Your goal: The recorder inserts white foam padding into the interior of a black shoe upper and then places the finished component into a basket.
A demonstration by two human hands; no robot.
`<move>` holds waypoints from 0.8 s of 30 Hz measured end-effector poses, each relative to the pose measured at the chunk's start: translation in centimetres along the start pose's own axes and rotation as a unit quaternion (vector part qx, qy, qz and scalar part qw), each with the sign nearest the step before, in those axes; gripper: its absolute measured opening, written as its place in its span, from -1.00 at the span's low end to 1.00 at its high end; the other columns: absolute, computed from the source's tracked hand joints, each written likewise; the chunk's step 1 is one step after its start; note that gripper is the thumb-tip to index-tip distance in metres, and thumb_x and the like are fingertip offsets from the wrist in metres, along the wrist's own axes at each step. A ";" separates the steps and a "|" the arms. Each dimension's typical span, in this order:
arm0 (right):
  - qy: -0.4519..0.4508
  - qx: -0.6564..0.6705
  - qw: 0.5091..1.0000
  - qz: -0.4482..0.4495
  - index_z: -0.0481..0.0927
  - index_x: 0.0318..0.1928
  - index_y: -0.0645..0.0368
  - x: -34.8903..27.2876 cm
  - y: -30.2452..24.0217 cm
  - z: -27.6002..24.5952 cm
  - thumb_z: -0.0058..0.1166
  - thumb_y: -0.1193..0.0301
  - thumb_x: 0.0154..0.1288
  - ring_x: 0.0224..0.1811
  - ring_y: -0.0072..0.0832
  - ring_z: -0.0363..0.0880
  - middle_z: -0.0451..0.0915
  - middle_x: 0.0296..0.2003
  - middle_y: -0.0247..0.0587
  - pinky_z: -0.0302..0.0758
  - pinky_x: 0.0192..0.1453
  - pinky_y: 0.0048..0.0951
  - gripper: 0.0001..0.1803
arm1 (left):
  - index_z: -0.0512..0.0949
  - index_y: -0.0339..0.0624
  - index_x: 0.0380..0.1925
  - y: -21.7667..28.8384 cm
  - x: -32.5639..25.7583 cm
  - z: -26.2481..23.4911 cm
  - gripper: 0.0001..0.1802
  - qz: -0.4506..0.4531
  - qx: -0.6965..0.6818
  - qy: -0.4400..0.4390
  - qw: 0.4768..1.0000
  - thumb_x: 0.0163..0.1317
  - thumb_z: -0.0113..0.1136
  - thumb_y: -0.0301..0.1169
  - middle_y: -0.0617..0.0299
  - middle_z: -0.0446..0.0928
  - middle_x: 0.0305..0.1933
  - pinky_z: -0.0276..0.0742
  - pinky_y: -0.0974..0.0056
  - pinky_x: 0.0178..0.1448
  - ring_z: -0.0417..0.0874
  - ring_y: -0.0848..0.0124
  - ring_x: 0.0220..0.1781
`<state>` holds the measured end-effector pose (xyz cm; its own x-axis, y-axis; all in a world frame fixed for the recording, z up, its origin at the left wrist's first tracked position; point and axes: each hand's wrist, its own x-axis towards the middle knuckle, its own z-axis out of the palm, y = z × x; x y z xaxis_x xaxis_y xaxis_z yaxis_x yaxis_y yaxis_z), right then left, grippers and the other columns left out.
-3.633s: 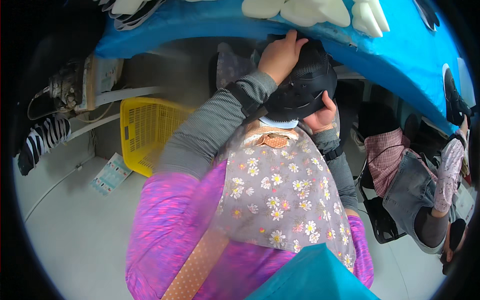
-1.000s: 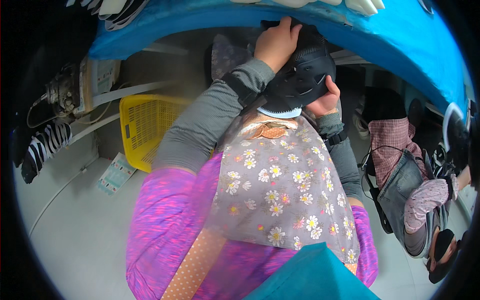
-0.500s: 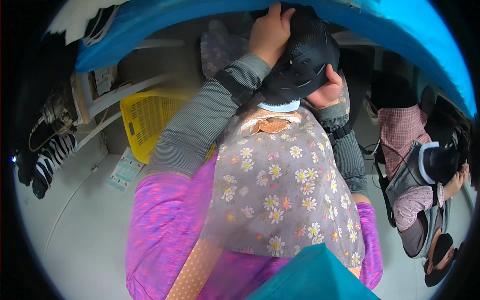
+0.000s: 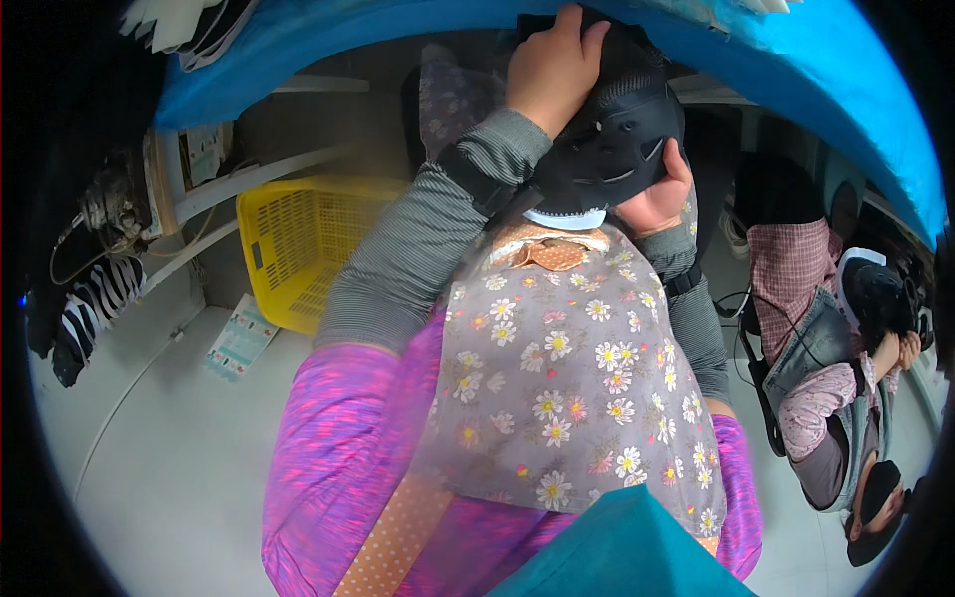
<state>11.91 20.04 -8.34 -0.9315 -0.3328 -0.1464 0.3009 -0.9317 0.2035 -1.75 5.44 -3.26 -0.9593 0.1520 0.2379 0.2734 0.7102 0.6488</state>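
A black shoe [image 4: 612,149] with a mesh part, slits and a pale sole edge is held upright over my lap, close under the table edge. My left hand [image 4: 554,75] is closed on its far upper part, thumb raised. Lower down, my right hand [image 4: 659,194] grips the side near the pale edge, with the thumb along the front and the other fingers mostly hidden behind the shoe. A grey floral apron [image 4: 567,398] with an orange dotted bow covers my lap below it.
A blue-covered table edge [image 4: 398,45] curves across the top. A yellow basket [image 4: 264,239] stands at the left, near a printed sheet [image 4: 242,338] and a striped black-and-white item [image 4: 99,298]. At the right a co-worker [image 4: 826,418] sits holding another black shoe [image 4: 875,294].
My hands and the black shoe have shifted a little to the right and slightly down. The co-worker's hands have come together below their shoe.
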 end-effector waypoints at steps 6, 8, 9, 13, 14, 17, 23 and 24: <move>0.006 0.010 1.000 -0.005 0.17 0.44 0.20 -0.1 0.0 -0.7 -0.13 0.06 0.45 0.46 0.04 0.17 0.22 0.42 0.07 -0.01 0.54 0.16 -0.30 | 0.55 -0.32 -0.12 1.0 0.6 -0.5 -0.60 0.014 0.057 -0.014 0.998 0.42 0.01 -0.15 -0.22 0.57 -0.53 0.53 -0.11 -0.45 0.63 -0.12 -0.50; 0.022 0.017 1.000 -0.002 0.18 0.44 0.18 0.1 0.0 -0.8 -0.13 0.02 0.45 0.46 0.03 0.18 0.24 0.41 0.06 -0.02 0.54 0.18 -0.28 | 0.55 -0.34 -0.11 0.6 0.9 -0.2 -0.59 0.018 0.056 -0.023 0.998 0.43 0.00 -0.14 -0.25 0.57 -0.51 0.54 -0.12 -0.43 0.63 -0.14 -0.47; 0.015 0.028 0.999 0.003 0.18 0.44 0.18 0.2 0.0 -0.7 -0.14 0.02 0.45 0.46 0.03 0.17 0.24 0.42 0.06 -0.03 0.54 0.17 -0.29 | 0.55 -0.35 -0.09 0.5 0.9 -0.1 -0.57 0.021 0.055 -0.029 0.998 0.43 -0.01 -0.14 -0.27 0.57 -0.49 0.54 -0.13 -0.40 0.63 -0.17 -0.45; 0.007 0.047 0.999 0.017 0.17 0.45 0.18 0.5 -0.1 -1.3 -0.15 0.02 0.46 0.47 0.03 0.16 0.22 0.42 0.06 -0.05 0.56 0.15 -0.29 | 0.52 -0.40 -0.04 -1.0 0.5 1.7 -0.53 -0.011 0.008 -0.025 1.000 0.44 -0.03 -0.12 -0.33 0.57 -0.44 0.53 -0.15 -0.32 0.62 -0.23 -0.38; 0.008 0.049 0.999 0.016 0.17 0.45 0.18 0.4 -0.1 -1.3 -0.15 0.02 0.46 0.47 0.03 0.16 0.22 0.42 0.06 -0.05 0.56 0.15 -0.29 | 0.51 -0.41 -0.02 -1.3 0.4 2.0 -0.51 -0.027 -0.027 -0.033 0.999 0.45 -0.05 -0.11 -0.36 0.56 -0.44 0.52 -0.17 -0.29 0.60 -0.27 -0.36; -0.003 0.031 0.999 0.019 0.20 0.42 0.24 0.6 -0.3 -1.0 -0.12 0.12 0.46 0.45 0.03 0.19 0.25 0.41 0.06 -0.01 0.55 0.12 -0.33 | 0.43 -0.41 0.10 -1.0 0.7 1.9 -0.47 -0.085 -0.056 -0.106 0.989 0.44 -0.03 -0.10 -0.40 0.56 -0.30 0.52 -0.16 -0.18 0.60 -0.28 -0.24; -0.015 0.000 1.000 -0.016 0.22 0.43 0.18 0.7 -0.1 -1.2 0.03 0.04 0.35 0.43 0.00 0.24 0.30 0.38 0.04 0.02 0.54 0.12 -0.24 | 0.44 -0.21 -0.17 -1.2 0.1 2.8 -0.67 0.010 -0.043 -0.024 0.999 0.40 0.00 -0.13 -0.20 0.59 -0.52 0.56 -0.15 -0.37 0.64 -0.17 -0.44; 0.014 -0.035 0.999 -0.022 0.23 0.42 0.18 0.6 -0.2 -0.9 0.04 0.05 0.34 0.41 -0.01 0.27 0.32 0.37 0.03 0.06 0.52 0.12 -0.24 | 0.46 -0.21 -0.18 -0.8 0.0 2.5 -0.65 -0.013 -0.056 -0.040 0.998 0.40 0.03 -0.11 -0.23 0.58 -0.49 0.53 -0.17 -0.36 0.62 -0.21 -0.41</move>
<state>11.48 19.88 -9.29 -0.9384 -0.2945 -0.1808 0.2743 -0.9530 0.1287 -2.15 6.56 -5.63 -0.9674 0.1920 0.1652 0.2508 0.6342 0.7314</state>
